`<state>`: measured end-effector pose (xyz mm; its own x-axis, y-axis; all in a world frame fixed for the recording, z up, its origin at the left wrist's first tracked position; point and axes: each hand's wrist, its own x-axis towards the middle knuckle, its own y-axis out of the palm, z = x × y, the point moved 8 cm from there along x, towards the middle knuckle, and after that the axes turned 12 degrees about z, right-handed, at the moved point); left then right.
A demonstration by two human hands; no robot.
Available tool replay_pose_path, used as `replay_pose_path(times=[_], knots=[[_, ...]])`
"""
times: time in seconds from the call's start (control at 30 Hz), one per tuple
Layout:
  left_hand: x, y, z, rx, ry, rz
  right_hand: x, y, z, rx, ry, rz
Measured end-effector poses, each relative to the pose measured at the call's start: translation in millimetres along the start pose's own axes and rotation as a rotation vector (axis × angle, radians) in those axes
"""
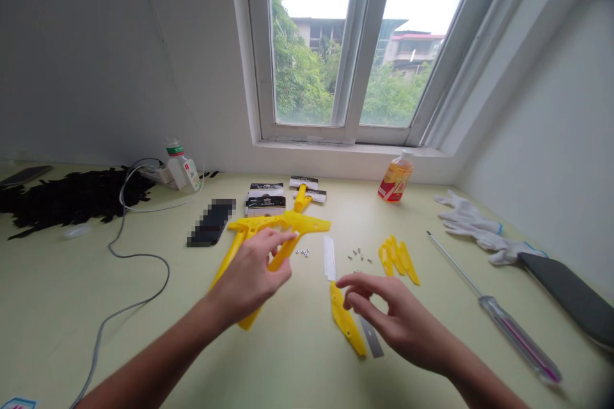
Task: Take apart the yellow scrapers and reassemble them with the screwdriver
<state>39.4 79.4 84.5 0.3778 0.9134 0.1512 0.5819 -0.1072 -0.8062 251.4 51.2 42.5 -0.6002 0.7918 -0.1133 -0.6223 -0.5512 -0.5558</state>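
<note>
My left hand (pixel 261 271) is closed on a yellow plastic scraper-like piece (pixel 311 225), with a flat blade-shaped end pointing right. More long yellow plastic pieces (pixel 229 257) lie under and beside this hand, partly hidden by it. My right hand (pixel 391 313) hovers over the table with bent fingers, thumb and index apart, and nothing visible between them. Just below its fingertips lies a flat yellow half-shell (pixel 346 323) with holes. A grey metal blade (pixel 371 337) is beside that shell. Small screws (pixel 357 255) and nuts (pixel 302 252) are scattered beyond the hands.
White strips (pixel 329 257) and several yellow shells (pixel 398 257) lie mid-table. At right are a screwdriver (pixel 518 335), white gloves (pixel 472 220) and a dark flat object (pixel 570 294). Behind stand an orange bottle (pixel 396 177) and packages (pixel 265 206). A cable (pixel 139 255) runs left.
</note>
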Motion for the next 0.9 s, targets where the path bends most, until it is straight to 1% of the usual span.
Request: replay_pose_path(times=[0.07, 0.13, 0.17, 0.23, 0.3, 0.37, 0.47, 0.67, 0.77, 0.8, 0.83, 0.9], knots=[[7, -14, 29, 0.142, -0.150, -0.005, -3, -13, -12, -0.250, 0.128, -0.059], [13, -22, 60, 0.246, -0.285, 0.021, -4, -19, -24, -0.371, 0.205, -0.048], [15, -23, 74, 0.289, -0.340, 0.040, -5, -19, -27, -0.399, 0.206, -0.020], [17, -23, 94, 0.353, -0.410, 0.087, -6, -16, -29, -0.422, 0.150, 0.057], [18, -20, 103, 0.388, -0.437, 0.141, -8, -10, -29, -0.420, 0.088, 0.151], [16, -17, 103, 0.403, -0.448, 0.180, -10, -5, -31, -0.413, 0.080, 0.239], [14, -20, 97, 0.422, -0.464, 0.169, -11, -1, -35, -0.419, 0.093, 0.310], [14, -26, 96, 0.441, -0.487, 0.142, -12, 2, -34, -0.464, 0.085, 0.315], [12, -34, 89, 0.486, -0.492, 0.069, -24, 6, -31, -0.485, 0.088, 0.297], [11, -36, 81, 0.506, -0.464, 0.025, -30, 7, -31, -0.499, 0.090, 0.285], [10, -35, 70, 0.520, -0.407, -0.020, -36, 9, -31, -0.518, 0.090, 0.269], [7, -23, 40, 0.518, -0.206, -0.076, -51, 14, -30, -0.572, 0.051, 0.231]])
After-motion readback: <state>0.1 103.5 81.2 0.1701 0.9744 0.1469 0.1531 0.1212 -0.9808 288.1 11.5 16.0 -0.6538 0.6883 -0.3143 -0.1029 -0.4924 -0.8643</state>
